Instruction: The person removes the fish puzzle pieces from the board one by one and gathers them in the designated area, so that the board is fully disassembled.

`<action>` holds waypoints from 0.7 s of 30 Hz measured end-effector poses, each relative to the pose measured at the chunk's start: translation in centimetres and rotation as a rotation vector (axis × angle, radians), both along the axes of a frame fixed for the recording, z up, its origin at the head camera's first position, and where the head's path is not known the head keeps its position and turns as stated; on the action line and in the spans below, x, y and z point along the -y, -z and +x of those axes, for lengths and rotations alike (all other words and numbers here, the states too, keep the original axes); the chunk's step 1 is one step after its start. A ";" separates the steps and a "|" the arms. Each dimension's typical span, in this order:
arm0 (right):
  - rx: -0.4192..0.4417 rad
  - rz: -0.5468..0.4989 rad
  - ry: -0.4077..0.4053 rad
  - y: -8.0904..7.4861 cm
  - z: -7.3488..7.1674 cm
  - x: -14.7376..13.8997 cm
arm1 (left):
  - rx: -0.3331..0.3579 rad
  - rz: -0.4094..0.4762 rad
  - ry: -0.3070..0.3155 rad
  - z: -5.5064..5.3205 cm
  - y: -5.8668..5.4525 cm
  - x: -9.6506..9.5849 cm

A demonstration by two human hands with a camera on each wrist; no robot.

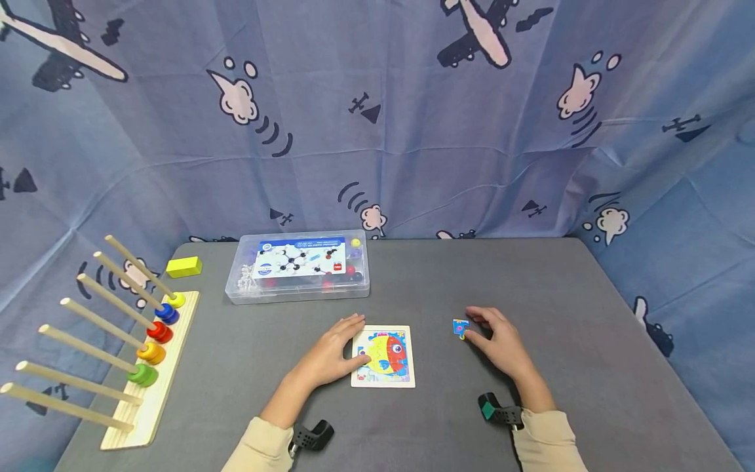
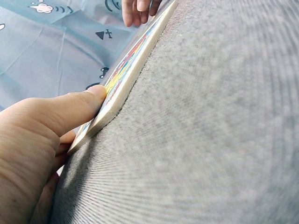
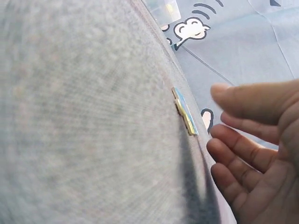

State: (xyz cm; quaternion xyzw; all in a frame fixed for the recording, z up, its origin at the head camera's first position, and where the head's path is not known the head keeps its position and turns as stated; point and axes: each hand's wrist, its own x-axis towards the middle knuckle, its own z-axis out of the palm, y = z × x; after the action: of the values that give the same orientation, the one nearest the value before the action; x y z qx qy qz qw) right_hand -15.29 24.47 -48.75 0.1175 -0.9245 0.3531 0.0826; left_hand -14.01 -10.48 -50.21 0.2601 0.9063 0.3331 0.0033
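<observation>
A square wooden jigsaw puzzle with a red and yellow fish picture lies flat on the grey table. My left hand grips its left side, the thumb over the picture and the other fingers along the left edge, partly hidden in the left wrist view. To the right lies a small blue puzzle piece with a yellow tab. My right hand is beside it, thumb and fingers loosely bent and spread apart. In the right wrist view, a gap shows between the piece and the fingertips.
A clear plastic box of molecule model parts stands at the back. On the left are a wooden peg stand with coloured rings and a yellow block. A blue patterned curtain hangs behind the table.
</observation>
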 end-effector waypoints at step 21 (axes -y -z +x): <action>0.061 -0.047 -0.189 -2.2 0.7 5.2 | -0.003 0.013 0.013 0.0 -0.1 0.1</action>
State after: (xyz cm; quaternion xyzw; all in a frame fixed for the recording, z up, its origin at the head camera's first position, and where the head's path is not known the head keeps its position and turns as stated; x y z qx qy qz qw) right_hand -14.61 19.31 -46.54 0.1914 -0.9029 0.3842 0.0237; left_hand -14.01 -10.56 -50.14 0.2667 0.9023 0.3385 0.0025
